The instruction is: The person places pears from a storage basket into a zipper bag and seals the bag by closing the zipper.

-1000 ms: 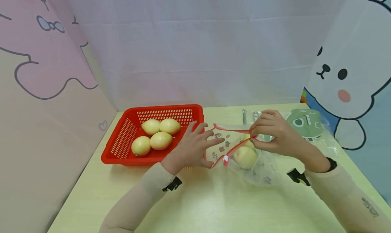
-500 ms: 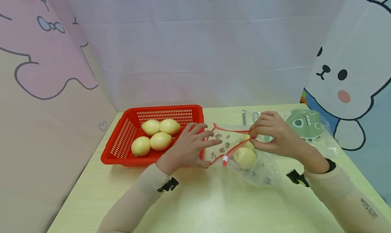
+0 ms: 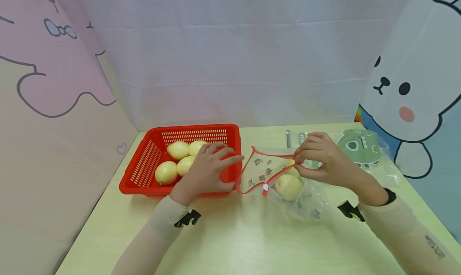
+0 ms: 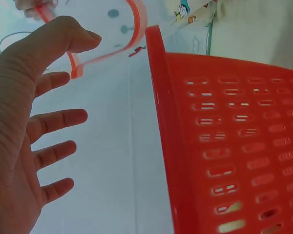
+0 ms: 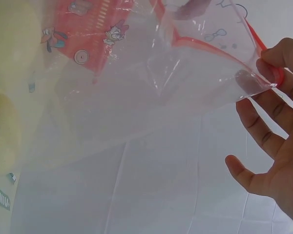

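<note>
My left hand (image 3: 209, 169) hovers over the right side of the red basket (image 3: 151, 189), fingers spread and holding nothing. Several pale yellow round fruits (image 3: 166, 172) lie in the basket, some partly hidden by that hand. With thumb and fingertips my right hand (image 3: 322, 157) pinches the red-edged mouth of a clear zip bag (image 3: 309, 207). The bag's mouth gapes toward the basket, and a white slider (image 3: 265, 187) sits on its near edge. Inside the bag rest pale yellow fruits (image 3: 289, 187). The right wrist view shows the pinched bag corner (image 5: 271, 80) close up.
Behind the right hand lies a flat clear bag with a green cartoon print (image 3: 358, 147). All stands on a pale wooden table (image 3: 230, 243). Cloth walls with cartoon figures (image 3: 407, 87) close off the back and sides.
My left hand has moved left, away from the bag's mouth and over the basket's right side. The right hand keeps its pinch on the bag with hardly any movement.
</note>
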Action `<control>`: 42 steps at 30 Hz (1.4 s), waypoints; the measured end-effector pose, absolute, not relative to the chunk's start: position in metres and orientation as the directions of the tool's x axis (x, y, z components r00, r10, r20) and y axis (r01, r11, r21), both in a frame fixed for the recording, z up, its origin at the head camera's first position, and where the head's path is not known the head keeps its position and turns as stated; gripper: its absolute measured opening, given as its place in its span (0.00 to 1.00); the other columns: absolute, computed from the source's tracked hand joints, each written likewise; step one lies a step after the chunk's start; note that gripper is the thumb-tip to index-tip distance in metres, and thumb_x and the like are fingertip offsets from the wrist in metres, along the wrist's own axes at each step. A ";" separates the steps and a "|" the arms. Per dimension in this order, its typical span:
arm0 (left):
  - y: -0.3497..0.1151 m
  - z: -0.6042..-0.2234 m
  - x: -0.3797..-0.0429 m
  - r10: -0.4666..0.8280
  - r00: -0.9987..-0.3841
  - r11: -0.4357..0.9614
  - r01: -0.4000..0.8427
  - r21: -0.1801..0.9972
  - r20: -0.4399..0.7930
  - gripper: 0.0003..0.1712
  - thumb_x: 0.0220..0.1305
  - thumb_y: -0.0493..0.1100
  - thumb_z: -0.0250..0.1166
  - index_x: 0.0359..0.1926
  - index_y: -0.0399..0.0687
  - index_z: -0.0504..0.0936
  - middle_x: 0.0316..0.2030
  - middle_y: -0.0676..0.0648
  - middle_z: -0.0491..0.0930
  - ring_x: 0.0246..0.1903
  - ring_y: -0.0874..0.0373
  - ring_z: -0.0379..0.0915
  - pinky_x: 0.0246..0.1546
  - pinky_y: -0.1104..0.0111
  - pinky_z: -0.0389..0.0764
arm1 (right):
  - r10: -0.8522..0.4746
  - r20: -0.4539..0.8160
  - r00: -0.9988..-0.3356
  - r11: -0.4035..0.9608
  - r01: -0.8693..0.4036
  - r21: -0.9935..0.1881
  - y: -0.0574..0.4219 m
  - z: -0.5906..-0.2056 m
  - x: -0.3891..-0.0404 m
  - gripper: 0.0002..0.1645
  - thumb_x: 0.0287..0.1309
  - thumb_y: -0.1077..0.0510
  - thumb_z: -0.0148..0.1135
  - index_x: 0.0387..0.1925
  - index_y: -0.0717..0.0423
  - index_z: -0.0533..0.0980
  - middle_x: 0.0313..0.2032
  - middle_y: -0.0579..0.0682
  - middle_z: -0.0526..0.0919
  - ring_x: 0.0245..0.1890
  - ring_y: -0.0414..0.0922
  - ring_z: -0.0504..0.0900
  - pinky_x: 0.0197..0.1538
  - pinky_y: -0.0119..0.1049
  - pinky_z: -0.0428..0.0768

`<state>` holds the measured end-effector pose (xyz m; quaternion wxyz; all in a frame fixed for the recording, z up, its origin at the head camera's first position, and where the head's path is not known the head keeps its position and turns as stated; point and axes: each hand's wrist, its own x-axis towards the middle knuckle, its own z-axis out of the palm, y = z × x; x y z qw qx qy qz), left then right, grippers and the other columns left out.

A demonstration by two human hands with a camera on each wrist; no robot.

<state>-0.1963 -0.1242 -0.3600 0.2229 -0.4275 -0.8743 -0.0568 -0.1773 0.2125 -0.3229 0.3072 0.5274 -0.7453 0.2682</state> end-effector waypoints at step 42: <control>-0.214 -0.416 -0.241 0.286 -0.957 0.956 0.289 -0.053 -0.048 0.46 0.55 0.53 0.72 0.70 0.42 0.63 0.59 0.34 0.70 0.59 0.33 0.61 0.55 0.41 0.64 | -0.623 0.739 -0.255 0.291 -0.953 -0.083 0.216 -0.325 -0.178 0.23 0.71 0.43 0.52 0.25 0.51 0.80 0.28 0.46 0.82 0.33 0.47 0.77 0.62 0.37 0.58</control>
